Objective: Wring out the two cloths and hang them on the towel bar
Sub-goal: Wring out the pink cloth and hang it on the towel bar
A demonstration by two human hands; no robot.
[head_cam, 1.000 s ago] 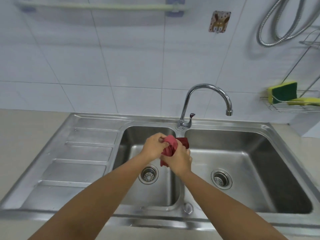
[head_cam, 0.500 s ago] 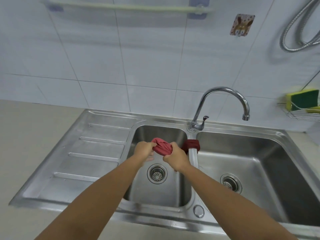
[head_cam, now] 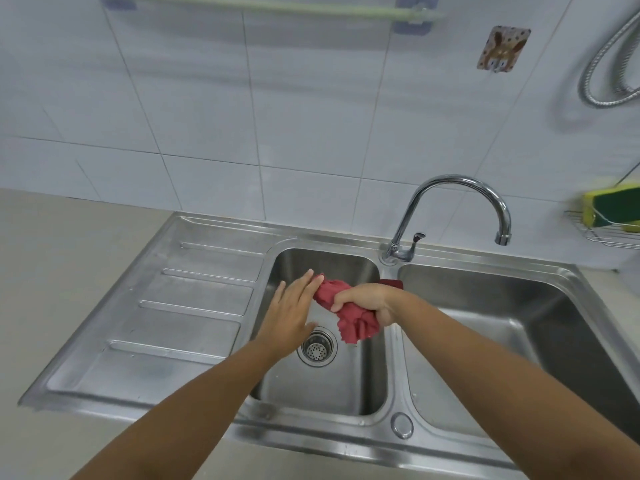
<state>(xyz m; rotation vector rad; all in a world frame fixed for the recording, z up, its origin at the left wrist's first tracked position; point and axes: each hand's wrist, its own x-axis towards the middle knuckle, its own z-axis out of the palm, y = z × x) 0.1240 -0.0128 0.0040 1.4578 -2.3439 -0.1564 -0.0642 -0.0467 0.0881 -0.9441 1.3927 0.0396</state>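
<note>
Right hand [head_cam: 367, 301] clamped on red cloth [head_cam: 353, 322]; left hand [head_cam: 291, 315] spread flat; no writing

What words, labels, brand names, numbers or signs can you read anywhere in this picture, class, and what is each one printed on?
None can be read.
Wall hook sticker: a cartoon picture only, too blurred to tell any lettering.
Tap, sink, sponge, red cloth: no print visible.

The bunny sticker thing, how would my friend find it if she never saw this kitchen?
Start at the white tiled wall behind the sink. Follow the towel bar to its right end; the bunny hook is just below-right, the only patterned square there.
</note>
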